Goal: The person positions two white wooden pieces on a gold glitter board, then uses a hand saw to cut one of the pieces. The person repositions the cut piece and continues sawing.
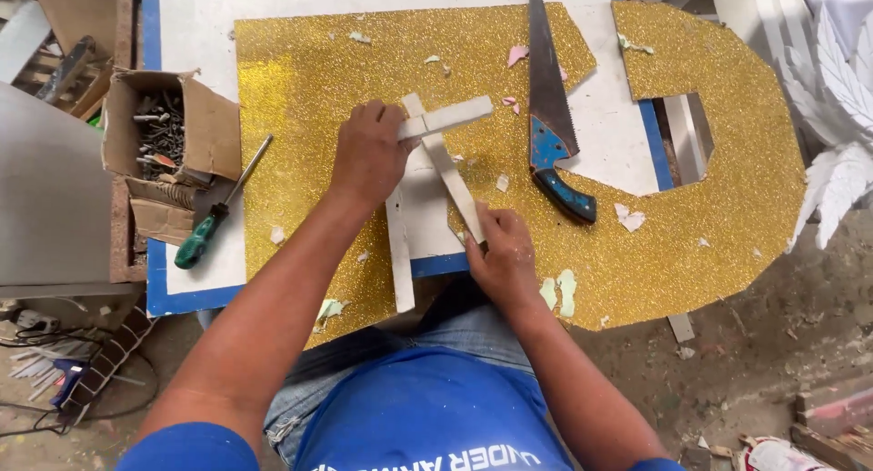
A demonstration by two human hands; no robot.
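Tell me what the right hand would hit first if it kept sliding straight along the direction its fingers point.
The right hand points up and slightly left along the white strip it grips. Going on, it would probably first meet the crossing white strip held by the left hand, though their heights are unclear.

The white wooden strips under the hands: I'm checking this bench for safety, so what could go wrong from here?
1. The hand saw lies bare-toothed close beside the right hand; a sideways slip could graze it.
2. The white strips are merely crossed and pinned by the left hand, so they may shift out of line.
3. The gold glitter sheet overhangs the table edge; leaning there could bend or tear it.
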